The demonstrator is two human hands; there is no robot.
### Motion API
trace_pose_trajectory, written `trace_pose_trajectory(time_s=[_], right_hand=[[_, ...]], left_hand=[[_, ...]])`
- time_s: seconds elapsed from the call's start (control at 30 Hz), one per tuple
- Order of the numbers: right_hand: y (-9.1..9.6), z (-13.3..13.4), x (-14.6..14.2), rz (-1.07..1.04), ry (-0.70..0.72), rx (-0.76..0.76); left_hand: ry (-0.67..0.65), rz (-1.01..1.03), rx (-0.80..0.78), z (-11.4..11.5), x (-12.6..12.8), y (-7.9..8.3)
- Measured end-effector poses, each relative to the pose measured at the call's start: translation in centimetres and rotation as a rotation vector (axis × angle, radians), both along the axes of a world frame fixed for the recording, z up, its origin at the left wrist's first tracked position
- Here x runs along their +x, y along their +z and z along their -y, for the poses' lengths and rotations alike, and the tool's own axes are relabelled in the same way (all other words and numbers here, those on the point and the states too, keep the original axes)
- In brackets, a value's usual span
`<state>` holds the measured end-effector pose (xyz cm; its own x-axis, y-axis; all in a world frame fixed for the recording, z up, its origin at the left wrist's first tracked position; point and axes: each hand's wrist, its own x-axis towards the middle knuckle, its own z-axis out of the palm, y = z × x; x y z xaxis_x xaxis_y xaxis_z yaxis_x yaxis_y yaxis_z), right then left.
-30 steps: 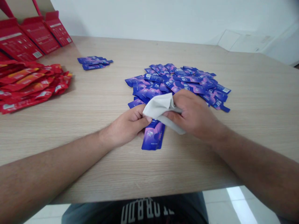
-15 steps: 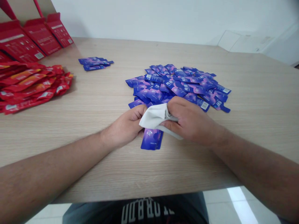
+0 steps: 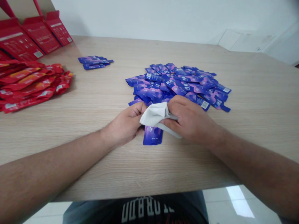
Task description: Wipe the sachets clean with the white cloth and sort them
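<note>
My left hand (image 3: 127,124) is closed on a purple-blue sachet (image 3: 153,137), whose lower end sticks out below the fingers toward me. A folded white cloth (image 3: 154,114) is gripped in my right hand (image 3: 189,119) and covers the sachet's upper part. The fingertips of my left hand are partly hidden behind the cloth. Just beyond both hands lies a loose pile of similar purple-blue sachets (image 3: 177,82), some showing white print and barcodes.
A small group of purple-blue sachets (image 3: 95,62) lies apart at the back left. Red packets (image 3: 30,84) are heaped at the left, in front of red boxes (image 3: 42,34) with raised flaps. A white wall (image 3: 151,18) bounds the wooden table (image 3: 112,174) at the back.
The held sachet's lower end has shifted slightly up and away from me, and its edges look more aligned. The cloth and both hands have hardly moved.
</note>
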<state>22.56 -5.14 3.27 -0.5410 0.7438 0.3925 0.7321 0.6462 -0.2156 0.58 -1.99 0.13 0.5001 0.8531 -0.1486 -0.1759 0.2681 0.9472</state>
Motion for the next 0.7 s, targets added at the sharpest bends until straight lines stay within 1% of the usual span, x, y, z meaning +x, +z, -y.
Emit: trace_pose_trajectory(time_s=[0.03, 0.17, 0.27, 0.33, 0.4, 0.5, 0.57, 0.63, 0.7], right_hand=[[-0.1, 0.3, -0.3, 0.021, 0.031, 0.003], [-0.2, 2.0, -2.0, 0.183, 0.236, -0.013], [0.1, 2.3, -2.1, 0.28, 0.338, -0.048], [0.3, 1.6, -1.2, 0.278, 0.321, -0.071], [0.5, 0.3, 0.1, 0.208, 0.236, -0.073], [0.6, -1.4, 1.6, 0.046, 0.084, 0.005], [0.4, -1.8, 1.7, -0.02, 0.033, 0.049], [0.3, -1.5, 1.4, 0.0, 0.077, 0.011], [0.2, -1.1, 1.0, 0.076, 0.183, -0.075]], left_hand=[[0.01, -0.011, -0.008, 0.1, 0.0, 0.1], [0.032, -0.045, 0.016, 0.1, -0.2, -0.1], [0.009, -0.026, 0.04, 0.0, -0.4, -0.4], [-0.012, -0.03, 0.034, -0.1, -0.4, -0.4], [-0.019, -0.033, 0.029, -0.2, -0.4, -0.4], [-0.037, -0.048, 0.036, -0.2, -0.3, -0.3], [-0.051, -0.054, 0.039, -0.2, -0.3, -0.2], [-0.039, -0.035, 0.029, -0.1, -0.3, -0.2], [-0.011, -0.005, 0.008, -0.1, -0.2, -0.2]])
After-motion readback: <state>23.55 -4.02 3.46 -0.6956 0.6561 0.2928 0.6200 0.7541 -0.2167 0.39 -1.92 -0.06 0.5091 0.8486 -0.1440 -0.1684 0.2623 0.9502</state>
